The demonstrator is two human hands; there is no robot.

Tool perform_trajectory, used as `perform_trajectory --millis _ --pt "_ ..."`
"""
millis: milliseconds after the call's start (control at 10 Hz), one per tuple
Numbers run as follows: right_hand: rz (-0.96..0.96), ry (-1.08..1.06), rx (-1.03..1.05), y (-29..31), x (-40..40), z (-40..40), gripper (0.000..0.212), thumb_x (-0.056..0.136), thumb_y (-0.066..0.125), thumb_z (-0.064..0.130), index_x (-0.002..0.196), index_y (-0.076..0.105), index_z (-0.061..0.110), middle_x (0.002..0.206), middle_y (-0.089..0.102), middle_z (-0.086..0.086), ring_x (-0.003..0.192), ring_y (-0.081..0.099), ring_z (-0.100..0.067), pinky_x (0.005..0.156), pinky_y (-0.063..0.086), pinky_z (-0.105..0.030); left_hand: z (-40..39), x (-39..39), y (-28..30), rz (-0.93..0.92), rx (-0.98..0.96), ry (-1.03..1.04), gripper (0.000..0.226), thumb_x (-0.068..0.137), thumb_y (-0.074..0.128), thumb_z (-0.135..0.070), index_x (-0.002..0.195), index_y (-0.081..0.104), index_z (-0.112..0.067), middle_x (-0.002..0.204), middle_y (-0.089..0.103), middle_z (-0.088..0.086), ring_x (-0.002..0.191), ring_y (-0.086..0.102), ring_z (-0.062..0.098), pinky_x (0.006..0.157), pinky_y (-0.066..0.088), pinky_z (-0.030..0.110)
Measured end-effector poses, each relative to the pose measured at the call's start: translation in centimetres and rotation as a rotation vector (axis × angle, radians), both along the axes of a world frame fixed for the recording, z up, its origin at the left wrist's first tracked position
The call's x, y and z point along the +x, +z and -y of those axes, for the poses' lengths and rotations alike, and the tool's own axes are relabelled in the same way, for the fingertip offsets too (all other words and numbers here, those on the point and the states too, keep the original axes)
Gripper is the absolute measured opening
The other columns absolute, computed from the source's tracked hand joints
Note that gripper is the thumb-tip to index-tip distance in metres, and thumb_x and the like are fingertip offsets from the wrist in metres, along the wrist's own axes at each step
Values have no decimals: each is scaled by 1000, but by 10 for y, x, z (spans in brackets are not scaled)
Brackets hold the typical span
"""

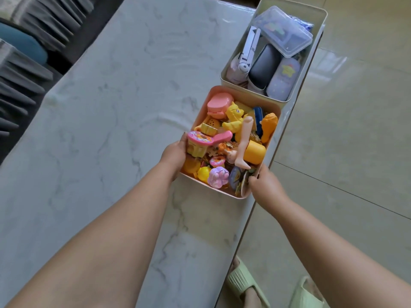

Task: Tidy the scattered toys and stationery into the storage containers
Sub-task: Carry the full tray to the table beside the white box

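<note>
1. A person's two hands hold a pink toy bin (201, 110) at the right edge of a white marble table (106, 121), seen from the head camera.
2. The left hand (174, 152) grips the bin's left wall, thumb hooked over the rim; its other fingers lie behind the wall and cannot be made out.
3. The right hand (265, 185) grips the bin's near right corner, fingers curled together over the rim.
4. The bin is heaped with small toys: a yellow pony (233, 117), a pink case (219, 103) at the far left corner, a doll (242, 141) with legs pointing up, a yellow capsule (254, 152) beside the doll, a purple paw toy (219, 176) at the near side.
5. Just beyond the bin's far end, close to it, stands a cream bin (320, 30), also at the table's right edge.
6. The cream bin holds a clear plastic box (283, 33), a dark case (263, 65), a lilac case (283, 78) and a white folding stand (249, 48).
7. Below the bin's near end, on the tiled floor (355, 96), green slippers (243, 283) show on the person's feet.
</note>
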State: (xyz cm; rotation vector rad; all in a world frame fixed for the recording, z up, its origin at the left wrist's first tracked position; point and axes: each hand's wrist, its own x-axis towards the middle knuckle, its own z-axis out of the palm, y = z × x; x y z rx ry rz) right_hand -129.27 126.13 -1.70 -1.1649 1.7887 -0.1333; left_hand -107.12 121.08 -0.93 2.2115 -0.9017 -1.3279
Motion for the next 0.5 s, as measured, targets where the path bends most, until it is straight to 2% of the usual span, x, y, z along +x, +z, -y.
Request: perform_trajectory --millis 100,200,300,400,500 --pt "-1 17 8 6 2 -3 36 98 41 25 133 42 22 122 60 -8 95 57 -24 69 44 -31 -2 -3 7 40 45 9 66 99 22 -59 128 60 -12 132 58 15 121 53 31 104 43 40" --pt "1 35 20 14 2 -9 40 100 38 27 139 38 24 120 59 -7 88 53 -21 63 40 -29 -9 -2 13 48 109 150 70 98 21 -60 134 53 -8 138 52 13 126 49 33 104 41 39" --pt "-15 42 6 30 1 -14 37 101 37 31 136 39 21 114 60 -8 87 55 -24 67 45 -32 -25 0 29 -3 85 170 65 99 19 -59 136 54 -18 138 52 5 127 48 32 107 40 41" --pt "-49 69 -26 46 1 -16 37 101 37 40 130 42 19 115 61 -8 88 55 -23 74 50 -36 -39 2 46 21 82 162 66 98 17 -60 141 48 -19 145 47 7 133 43 30 112 35 43" --pt "-66 146 -87 69 6 -17 37 100 38 45 126 42 19 111 62 -6 89 60 -23 77 55 -42 -55 -4 71 106 86 99 66 99 16 -58 149 31 -19 155 33 7 141 32 29 115 26 43"
